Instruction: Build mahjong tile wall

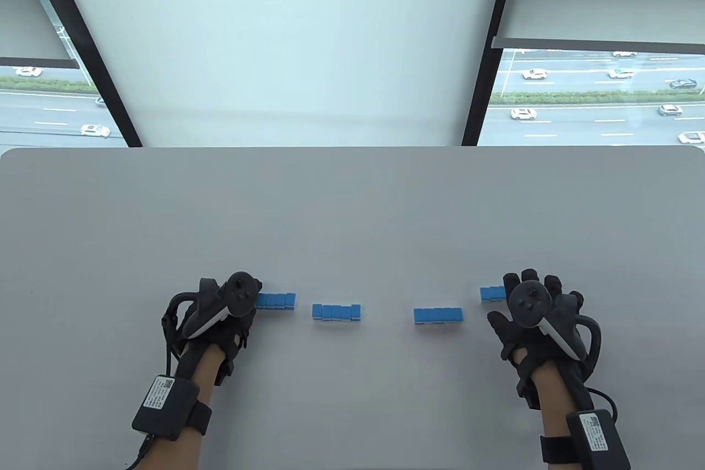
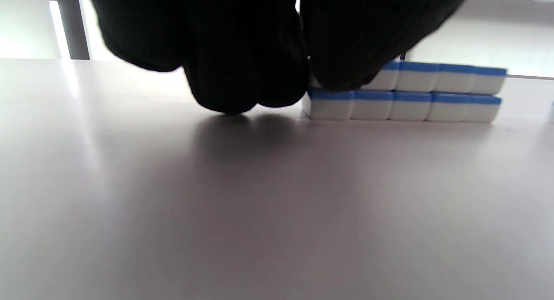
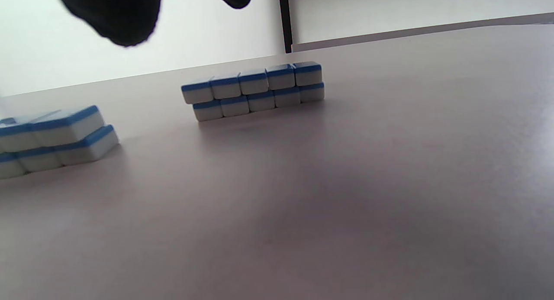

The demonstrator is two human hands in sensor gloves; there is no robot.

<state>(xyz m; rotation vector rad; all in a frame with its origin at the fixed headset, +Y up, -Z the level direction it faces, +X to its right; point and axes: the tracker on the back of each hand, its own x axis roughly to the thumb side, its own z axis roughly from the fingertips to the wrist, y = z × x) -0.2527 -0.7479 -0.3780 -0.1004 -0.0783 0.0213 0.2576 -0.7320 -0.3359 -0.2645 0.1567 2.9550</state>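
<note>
Left hand (image 1: 217, 313) is pressing fingers (image 2: 242, 75) against the left segment's (image 1: 275, 301) end; its long axis is running rightward toward the neighbouring segment (image 1: 336, 312). Right hand (image 1: 537, 315) is hovering spread.

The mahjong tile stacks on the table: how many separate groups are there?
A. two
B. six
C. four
C: four blue-backed groups sit apart in a row: one at the left hand, two in the middle, one by the right hand.

Four blue-white two-layer tile stacks (image 1: 336, 312), spaced in rough row.
</note>
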